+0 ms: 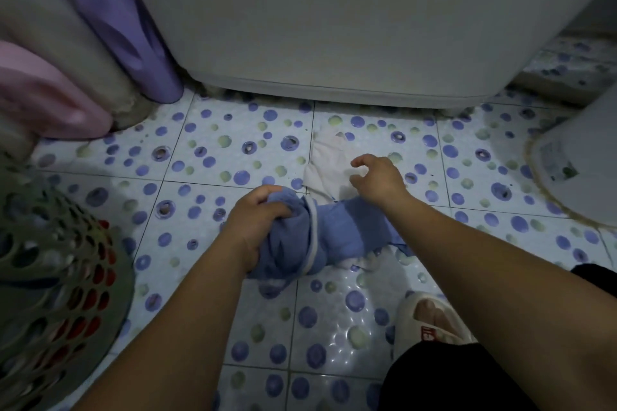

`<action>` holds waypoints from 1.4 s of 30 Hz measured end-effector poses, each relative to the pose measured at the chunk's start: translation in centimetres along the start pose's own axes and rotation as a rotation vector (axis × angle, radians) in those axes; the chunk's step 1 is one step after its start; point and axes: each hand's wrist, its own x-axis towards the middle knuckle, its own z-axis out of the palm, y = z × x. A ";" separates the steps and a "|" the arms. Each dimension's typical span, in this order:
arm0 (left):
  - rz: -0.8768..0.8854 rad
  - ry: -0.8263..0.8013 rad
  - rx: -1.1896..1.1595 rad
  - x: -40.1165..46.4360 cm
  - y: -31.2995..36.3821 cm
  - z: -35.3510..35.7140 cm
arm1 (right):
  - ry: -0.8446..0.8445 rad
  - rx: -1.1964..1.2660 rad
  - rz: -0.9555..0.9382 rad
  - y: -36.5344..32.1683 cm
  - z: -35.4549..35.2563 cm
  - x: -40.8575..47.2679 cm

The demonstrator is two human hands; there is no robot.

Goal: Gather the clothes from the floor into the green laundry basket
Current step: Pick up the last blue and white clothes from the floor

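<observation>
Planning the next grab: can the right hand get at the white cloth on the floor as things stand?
Probably yes. The right hand hovers open just over the white cloth, nothing between them; the left hand grips the blue garment.

Washing machine, purple bottle, slipper

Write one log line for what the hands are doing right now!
left hand grips blue garment | right hand open over white cloth on floor | green basket at left

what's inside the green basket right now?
Through the holes of the basket, red and pale fabric shows, so some clothes are in. Its top is out of view; what else it holds cannot be told.
</observation>
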 end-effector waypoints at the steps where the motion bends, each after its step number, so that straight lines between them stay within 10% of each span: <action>1: -0.008 -0.004 0.004 0.5 -0.3 0.0 | -0.034 -0.022 0.026 -0.1 0.5 0.5; 13: -0.077 -0.016 0.093 1.4 -1.9 -0.2 | -0.299 -0.424 0.153 2.9 3.8 -0.7; 19: -0.130 0.138 0.260 -0.4 -1.0 -1.0 | -0.184 0.351 0.026 0.6 1.1 -3.8; 24: -0.030 0.258 -0.172 -4.1 1.7 -2.1 | -0.250 0.914 -0.053 -4.9 -2.1 -7.9; 36: 0.477 0.257 -0.666 -15.7 11.3 -8.5 | 0.088 0.699 -0.368 -17.5 -6.6 -17.7; 42: 0.668 0.261 -0.742 -21.2 14.1 -11.0 | -0.528 0.539 -0.740 -22.4 -5.6 -22.1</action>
